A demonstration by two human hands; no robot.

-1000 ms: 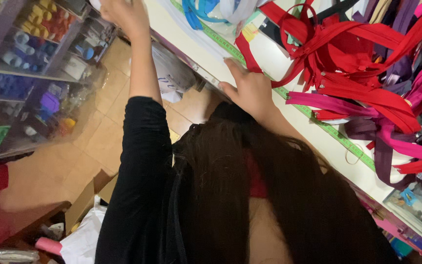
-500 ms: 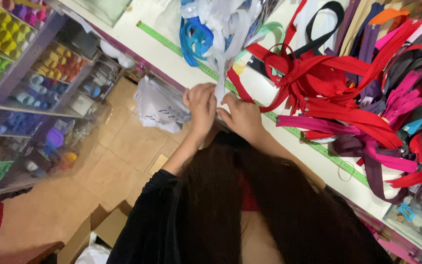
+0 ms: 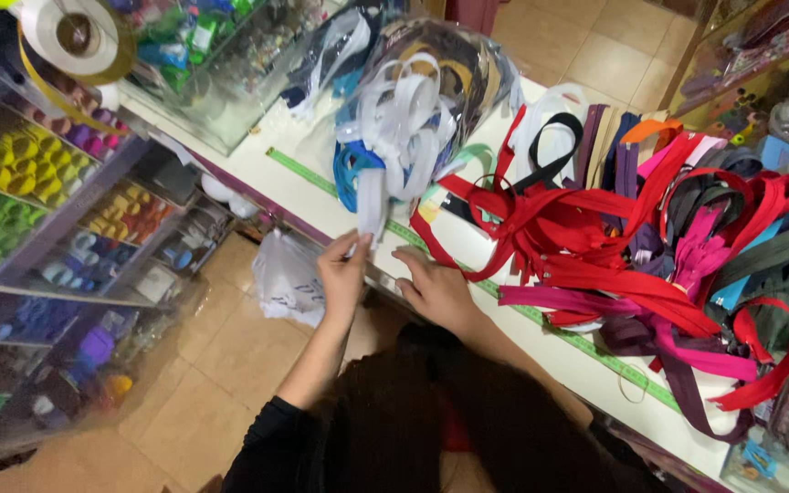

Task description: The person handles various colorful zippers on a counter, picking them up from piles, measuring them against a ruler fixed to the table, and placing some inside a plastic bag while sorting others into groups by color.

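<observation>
1. My left hand [image 3: 344, 274] was up at the edge of the white table [image 3: 303, 196], and its fingers [image 3: 355, 245] were pinched together on the bottom end of a white zipper [image 3: 372, 205].
2. That white zipper hung down from a bunch of white zippers [image 3: 404, 123] inside a clear plastic bag [image 3: 431, 82] (the bag sat on the table, just past my hands).
3. My right hand [image 3: 436, 290] lay flat on the table edge, fingers spread apart and holding nothing, right beside the green measuring tape [image 3: 541, 315] stuck along the table.
4. I thought the white zipper would feel light and floppy, like a ribbon, so it would bend and swing.
5. It looked a bit smooth, so a loose pinch could let it slip.
6. The best place to hold it seemed to be the cloth end, gripped tight between thumb and finger, where I already had it.
7. Pulling hard could drag the whole bunch along, because the zippers were looped together (I could not see how they were tied).
8. A big pile of red zippers [image 3: 595, 246] lay near my right hand, tangled with pink and purple ones.
</observation>
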